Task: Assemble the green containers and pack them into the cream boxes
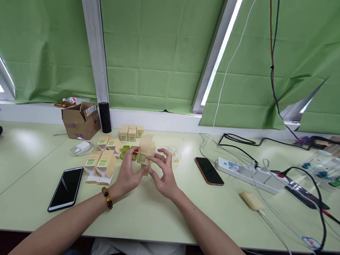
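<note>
Both hands meet over the pale green table [151, 221], holding one small tan carton with a green label [145, 151]. My left hand [129, 172], a bead bracelet on its wrist, grips the carton from the left. My right hand [163, 176] pinches it from the right with fingers curled. Several more such cartons [102, 162] lie open at the left of my hands, and three stand upright behind [131, 132]. Small green pots [126, 152] sit just behind the held carton.
A black phone [66, 188] lies at the left, another phone [209, 170] at the right. A brown cardboard box [80, 120] and a black cylinder [105, 117] stand by the window ledge. A white power strip [247, 174], cables and a beige charger [251, 201] fill the right side.
</note>
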The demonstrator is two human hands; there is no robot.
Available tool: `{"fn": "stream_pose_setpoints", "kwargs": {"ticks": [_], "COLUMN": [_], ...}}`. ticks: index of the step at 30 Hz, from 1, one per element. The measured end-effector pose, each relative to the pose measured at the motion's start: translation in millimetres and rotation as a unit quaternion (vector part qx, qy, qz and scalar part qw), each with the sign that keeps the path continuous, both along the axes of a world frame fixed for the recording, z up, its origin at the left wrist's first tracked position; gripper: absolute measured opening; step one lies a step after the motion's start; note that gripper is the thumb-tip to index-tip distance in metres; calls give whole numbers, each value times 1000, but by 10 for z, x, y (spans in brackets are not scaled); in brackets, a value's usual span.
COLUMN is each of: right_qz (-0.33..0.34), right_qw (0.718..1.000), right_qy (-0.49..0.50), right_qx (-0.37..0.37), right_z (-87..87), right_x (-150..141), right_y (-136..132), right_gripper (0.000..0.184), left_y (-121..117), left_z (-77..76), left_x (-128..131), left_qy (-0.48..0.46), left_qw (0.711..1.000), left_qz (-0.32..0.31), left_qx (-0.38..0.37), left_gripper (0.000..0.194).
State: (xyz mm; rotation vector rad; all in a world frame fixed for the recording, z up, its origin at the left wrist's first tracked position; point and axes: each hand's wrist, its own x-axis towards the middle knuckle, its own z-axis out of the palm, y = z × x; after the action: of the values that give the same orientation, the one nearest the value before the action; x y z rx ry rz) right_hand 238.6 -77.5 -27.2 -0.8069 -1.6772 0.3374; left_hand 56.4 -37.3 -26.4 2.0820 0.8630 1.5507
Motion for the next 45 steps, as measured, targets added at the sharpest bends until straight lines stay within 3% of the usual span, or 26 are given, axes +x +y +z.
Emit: {"fn": "stream_pose_setpoints", "kwargs": {"ticks": [6, 10, 13, 16, 19, 23, 30, 33, 36, 38, 41, 45], "right_qz": [3, -23, -78, -125, -134, -133, -137, -142, -151, -147, -143, -134], "right_qw": [991, 989, 986, 978, 972, 965, 955, 953, 951, 951, 952, 954], "right_qy": [-115, -128, -143, -164, -186, -216, -257, -262, -266, -269, -262, -235], "right_qx": [62, 67, 35, -24, -58, -73, -53, -49, -50, -52, -69, -128], "right_z": [-50, -42, -56, -103, -165, -212, -202, -205, -206, -209, -227, -299], "right_x": [-27, -6, 10, 27, 39, 16, -63, -67, -58, -47, -26, 8], "right_y": [-14, 1, 39, 86, 125, 145, 162, 173, 177, 181, 197, 245], "right_gripper": [61, 64, 65, 68, 68, 64, 39, 31, 22, 26, 48, 61], "left_y": [41, 230, 414, 530, 547, 481, 280, 212, 199, 214, 258, 354], "left_z": [25, 22, 22, 29, 25, 8, 76, 91, 79, 76, 86, 73], "left_x": [-9, -57, -120, -185, -222, -195, -63, -45, -45, -50, -65, -101], "left_qy": [-51, -145, -249, -320, -347, -331, -281, -226, -198, -187, -192, -228], "left_qw": [998, 983, 935, 879, 840, 819, 828, 847, 872, 886, 901, 916], "left_qz": [28, -34, -145, -209, -230, -228, -298, -316, -282, -253, -211, -141], "left_qx": [-29, -108, -207, -285, -348, -410, -383, -362, -348, -341, -327, -298], "left_gripper": [58, 66, 71, 58, 48, 43, 35, 49, 66, 67, 60, 56]}}
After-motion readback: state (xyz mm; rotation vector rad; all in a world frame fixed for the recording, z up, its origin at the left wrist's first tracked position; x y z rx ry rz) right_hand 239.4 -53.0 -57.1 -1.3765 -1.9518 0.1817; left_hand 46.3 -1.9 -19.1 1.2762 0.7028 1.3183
